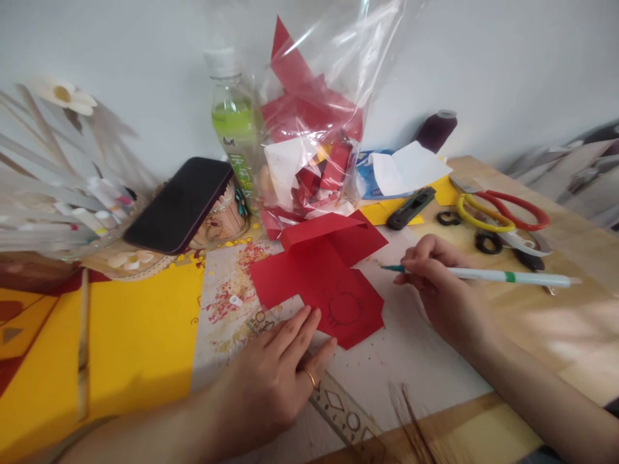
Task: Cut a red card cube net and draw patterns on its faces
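A folded red paper (pixel 309 274) lies on a white sheet (pixel 406 361), its far flaps standing up. On its near flap a round outline with short strokes is drawn in dark line. My left hand (pixel 275 367) rests at the near left edge of the red paper, fingers stretched out and fingertips touching it. Under that hand runs a clear stencil ruler (pixel 338 406), partly hidden. My right hand (pixel 435 290) is closed around a white pen (pixel 522 277) with a green band. The pen's teal end points left, to the right of the red paper and apart from the drawing.
Behind stand a clear bag (pixel 314 148) of red scraps, a green drink bottle (pixel 235 122) and a leaning phone (pixel 178 206). Scissors (pixel 507 209) and a black cutter (pixel 411 207) lie at right. Yellow paper (pixel 145 335) covers the left; a small white cap (pixel 236 300) sits nearby.
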The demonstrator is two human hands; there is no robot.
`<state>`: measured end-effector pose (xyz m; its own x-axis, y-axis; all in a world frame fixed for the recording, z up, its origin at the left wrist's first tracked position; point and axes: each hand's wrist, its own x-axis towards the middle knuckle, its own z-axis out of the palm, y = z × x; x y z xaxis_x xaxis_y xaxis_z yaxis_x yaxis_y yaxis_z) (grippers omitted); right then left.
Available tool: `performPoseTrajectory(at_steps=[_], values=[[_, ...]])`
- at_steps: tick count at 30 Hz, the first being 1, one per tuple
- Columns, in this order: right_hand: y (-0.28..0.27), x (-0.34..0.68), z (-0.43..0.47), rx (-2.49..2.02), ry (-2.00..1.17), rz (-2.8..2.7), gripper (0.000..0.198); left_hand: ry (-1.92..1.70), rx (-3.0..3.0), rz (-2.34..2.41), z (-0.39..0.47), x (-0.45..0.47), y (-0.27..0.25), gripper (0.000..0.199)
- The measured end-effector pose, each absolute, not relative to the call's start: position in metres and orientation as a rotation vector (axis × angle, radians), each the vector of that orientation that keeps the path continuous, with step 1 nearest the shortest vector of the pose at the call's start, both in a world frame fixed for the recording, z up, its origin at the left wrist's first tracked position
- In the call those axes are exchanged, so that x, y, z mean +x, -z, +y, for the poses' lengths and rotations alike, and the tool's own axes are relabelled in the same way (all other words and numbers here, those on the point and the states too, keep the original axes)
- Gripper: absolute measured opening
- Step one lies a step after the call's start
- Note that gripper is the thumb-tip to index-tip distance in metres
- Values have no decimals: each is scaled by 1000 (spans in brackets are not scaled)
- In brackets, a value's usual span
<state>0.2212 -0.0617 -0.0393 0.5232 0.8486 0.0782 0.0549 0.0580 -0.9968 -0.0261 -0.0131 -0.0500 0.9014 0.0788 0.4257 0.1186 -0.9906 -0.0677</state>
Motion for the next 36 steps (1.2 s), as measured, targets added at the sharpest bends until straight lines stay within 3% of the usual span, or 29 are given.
performPoseTrajectory(at_steps=[3,7,12,27,36], values=[[38,222,-60,-1418,-619,-798,14,608,-2969,-134,-12,-26,47,39],[40,222,-62,-1590,-505,-1029,35,627,-2939,-115,-11,-24,43,43],[42,224,-66,-1856,-411,-1385,15,649,-2917,-130,-11,-23,43,42],[43,228,-64,-1601,-606,-1505,6,675,-2973,-164,-9,-27,52,38],[42,230,-68,-1423,-601,-1378,12,1104,-2794,-219,20,-30,30,41]])
